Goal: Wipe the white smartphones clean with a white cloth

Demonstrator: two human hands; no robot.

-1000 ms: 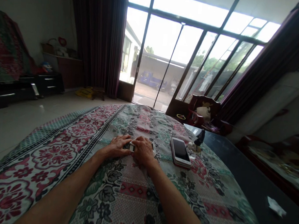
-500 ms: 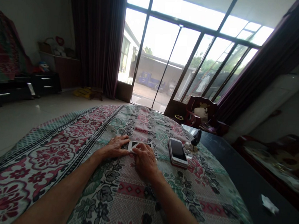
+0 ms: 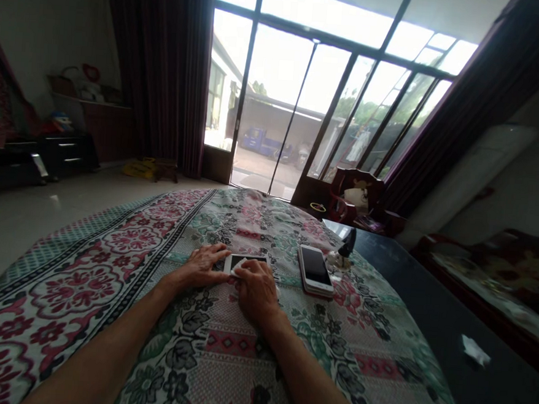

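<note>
- Right hand (image 3: 258, 287) is curled nearly closed, pinching a white wad (image 3: 238, 266) (tissue, maybe?) down against a phone (image 3: 252, 258).
- Left hand (image 3: 206, 266) is palm-down and partly spread, thumb and fingers either side of the phone's left end. Can't tell if it's really gripping or just steadying.
- My read: they're mid-wipe on the screen. Next move calls for light, even pressure with the wad, plus the left hand keeping that end put so the phone doesn't skate on the fabric.
- Phone's lying flat on the patterned cloth (image 3: 241, 341), closer to the cloth's far edge than to the bottom of the view, between the left border band and the curved right edge.
- Looks-wise: white frame, dark screen, long side running left to right. Right hand hides a good chunk, so no clue about smudges or scratches.
</note>
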